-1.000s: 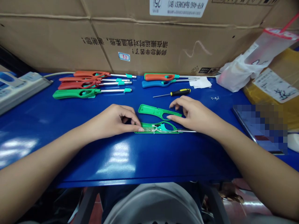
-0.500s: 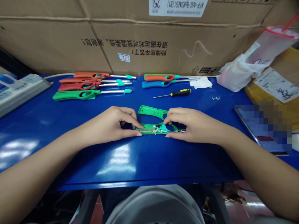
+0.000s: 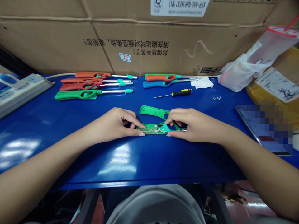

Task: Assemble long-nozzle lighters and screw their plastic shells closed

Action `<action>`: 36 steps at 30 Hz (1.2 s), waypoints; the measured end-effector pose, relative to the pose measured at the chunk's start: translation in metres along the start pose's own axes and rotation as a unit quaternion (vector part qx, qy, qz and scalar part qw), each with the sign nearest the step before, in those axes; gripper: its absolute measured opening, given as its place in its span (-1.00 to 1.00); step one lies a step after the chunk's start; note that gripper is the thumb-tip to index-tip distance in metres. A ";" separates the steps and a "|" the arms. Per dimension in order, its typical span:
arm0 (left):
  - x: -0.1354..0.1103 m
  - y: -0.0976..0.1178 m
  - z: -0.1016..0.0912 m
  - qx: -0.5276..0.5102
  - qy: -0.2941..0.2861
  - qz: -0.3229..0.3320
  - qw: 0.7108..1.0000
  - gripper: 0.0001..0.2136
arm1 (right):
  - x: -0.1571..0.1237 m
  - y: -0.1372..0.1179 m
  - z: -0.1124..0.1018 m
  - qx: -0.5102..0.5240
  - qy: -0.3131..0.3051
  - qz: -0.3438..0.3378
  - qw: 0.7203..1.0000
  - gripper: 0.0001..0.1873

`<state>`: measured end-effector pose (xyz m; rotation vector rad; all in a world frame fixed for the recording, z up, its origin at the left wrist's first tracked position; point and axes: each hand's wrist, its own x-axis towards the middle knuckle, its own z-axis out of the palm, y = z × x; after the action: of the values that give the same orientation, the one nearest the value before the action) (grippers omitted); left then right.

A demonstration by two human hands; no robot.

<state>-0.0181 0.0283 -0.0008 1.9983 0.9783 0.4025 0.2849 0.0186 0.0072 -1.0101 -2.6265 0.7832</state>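
An opened green lighter (image 3: pixel 153 130) lies on the blue table, its clear fuel tank, white wires and teal trigger exposed. My left hand (image 3: pixel 123 123) pinches its left end between thumb and fingers. Around the trigger end, my right hand (image 3: pixel 184 124) grips the same half, covering part of the metal tube. Just behind lies the loose green half shell (image 3: pixel 151 110), close to my right fingertips. A black and yellow screwdriver (image 3: pixel 182 92) rests farther back, and several small screws (image 3: pixel 217 98) lie to its right.
Several orange, red and green long lighters (image 3: pixel 79 94) lie back left; more, including a blue lighter (image 3: pixel 154 84), lie back centre by white paper (image 3: pixel 202 82). A cardboard box (image 3: pixel 70 46) walls the back. A power strip (image 3: pixel 21 90) is left, a phone (image 3: pixel 259 137) right.
The whole view has shifted slightly. Both hands keep their hold on the opened lighter, with only slight finger movement on the left.
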 end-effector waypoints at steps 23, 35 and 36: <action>-0.013 0.016 0.029 0.110 0.086 0.070 0.988 -0.83 | 0.002 -0.007 0.001 -0.016 -0.018 0.026 0.999 -0.78; -0.007 0.014 0.031 0.007 0.081 -0.005 0.997 -0.83 | 0.001 -0.007 0.002 -0.017 -0.018 0.023 0.999 -0.78; -0.008 0.015 0.032 0.011 0.087 -0.005 0.996 -0.83 | 0.001 -0.008 0.002 -0.016 -0.018 0.027 0.999 -0.78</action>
<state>0.0029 0.0000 -0.0069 2.0028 1.1038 0.5695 0.2788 0.0138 0.0097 -1.0883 -2.6607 0.7821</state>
